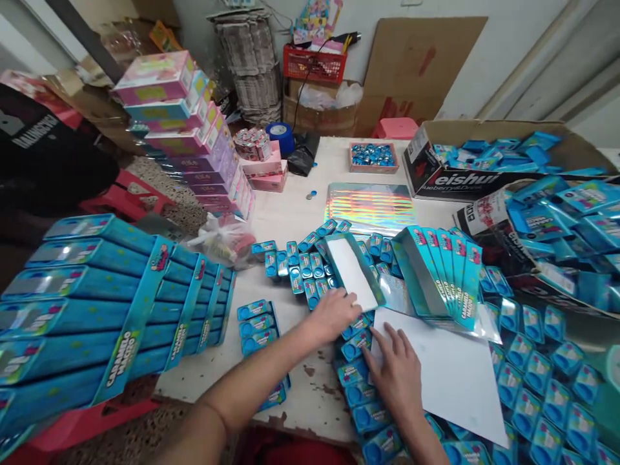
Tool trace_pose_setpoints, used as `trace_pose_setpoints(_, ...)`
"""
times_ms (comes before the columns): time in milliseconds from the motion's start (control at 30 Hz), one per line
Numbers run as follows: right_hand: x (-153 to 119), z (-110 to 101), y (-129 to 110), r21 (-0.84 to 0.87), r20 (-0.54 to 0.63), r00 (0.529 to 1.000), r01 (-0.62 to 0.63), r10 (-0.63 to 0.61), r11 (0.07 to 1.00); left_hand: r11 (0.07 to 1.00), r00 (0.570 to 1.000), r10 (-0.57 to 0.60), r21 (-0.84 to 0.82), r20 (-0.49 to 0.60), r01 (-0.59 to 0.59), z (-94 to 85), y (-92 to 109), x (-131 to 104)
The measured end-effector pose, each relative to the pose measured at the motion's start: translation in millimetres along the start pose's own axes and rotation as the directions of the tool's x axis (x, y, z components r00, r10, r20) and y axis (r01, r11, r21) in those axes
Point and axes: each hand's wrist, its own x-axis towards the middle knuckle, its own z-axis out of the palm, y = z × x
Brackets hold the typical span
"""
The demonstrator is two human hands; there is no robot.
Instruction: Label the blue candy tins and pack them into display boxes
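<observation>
My left hand (334,315) holds the near end of an open teal tray box (354,274), white inside, tilted over a pile of small blue boxes (310,266). My right hand (398,369) lies with fingers spread at the edge of a white sheet (450,371), its fingertips beside a row of small blue boxes (367,414). Right of the tray box stand several nested teal display boxes (443,274). Another short row of small blue boxes (256,328) sits left of my left forearm.
Stacked blue display boxes (121,310) rise at the left, pink and purple boxes (194,142) behind. Cartons (453,184) of blue packs stand at the right. A shiny sheet (371,206) and a tray of round blue pieces (372,157) lie farther back. A person's dark sleeve (48,148) shows far left.
</observation>
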Motion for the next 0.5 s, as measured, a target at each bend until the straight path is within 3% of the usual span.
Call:
trace_pose_setpoints(67,-0.7,-7.7,4.0,0.060,-0.050,0.999,0.007,-0.004,0.998,0.999,0.996,-0.007,-0.040,-0.092,0.003,11.7,17.6,-11.9)
trace_pose_setpoints(133,0.5,-16.9,1.5,0.131,-0.090,0.995,-0.019,0.031,0.991,0.973,0.942,-0.212,-0.149,-0.261,0.178,19.5,18.4,-27.4)
trace_pose_setpoints(167,2.0,-21.1,-2.2,0.164,-0.110,0.992,-0.035,0.054,0.986,0.919,0.869,-0.382,-0.231,-0.315,0.320,23.2,15.1,-35.4)
trace_pose_setpoints(233,7.6,-26.8,-13.0,0.216,-0.168,0.982,-0.051,0.089,0.975,0.718,0.650,-0.694,-0.375,-0.312,0.586,32.3,7.2,-47.3)
trace_pose_setpoints(267,12.1,-27.7,-18.9,0.227,-0.199,0.976,-0.046,0.092,0.973,0.616,0.555,-0.786,-0.414,-0.272,0.670,37.8,4.3,-49.7)
trace_pose_setpoints(300,17.9,-27.1,-24.2,0.224,-0.221,0.971,-0.038,0.088,0.974,0.538,0.490,-0.841,-0.435,-0.227,0.722,43.7,2.8,-49.3)
trace_pose_setpoints(400,40.6,-17.3,-33.0,0.143,-0.223,0.972,-0.047,0.079,0.989,0.415,0.393,-0.907,-0.477,-0.151,0.775,60.3,6.8,-35.9)
trace_pose_setpoints(500,63.8,-1.4,-29.5,0.021,-0.143,0.983,-0.113,0.115,0.993,0.398,0.355,-0.916,-0.541,-0.187,0.741,69.2,14.0,-22.6)
